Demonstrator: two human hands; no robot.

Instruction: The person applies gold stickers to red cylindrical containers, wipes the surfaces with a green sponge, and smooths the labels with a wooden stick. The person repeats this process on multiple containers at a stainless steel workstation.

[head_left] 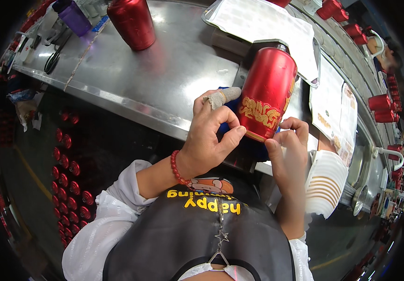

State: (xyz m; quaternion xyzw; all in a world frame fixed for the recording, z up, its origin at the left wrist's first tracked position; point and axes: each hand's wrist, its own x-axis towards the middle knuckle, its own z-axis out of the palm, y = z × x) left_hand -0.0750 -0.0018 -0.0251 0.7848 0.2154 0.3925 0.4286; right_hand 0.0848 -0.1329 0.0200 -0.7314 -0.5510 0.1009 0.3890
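Observation:
A red metal bottle [268,79] with a gold decal band [259,112] lies tilted on a dark stand, its base toward me. Blue cloth [256,152] shows under it. My left hand [213,129] is at the left of the base, thumb and forefinger closed together; anything pinched there is too small to make out. A finger of that hand in a cloth cover [223,97] rests by the bottle's side. At the right of the base my right hand [288,147] has its thumb and forefinger curled toward each other, partly blurred, their contents unclear.
Another red bottle [132,25] stands on the metal bench [178,70], and a purple bottle [74,18] at far left. White decal sheets [265,33] lie on a tray behind the work. Several red bottles [68,187] stand below left. Stacked white sheets [324,182] are right of my forearm.

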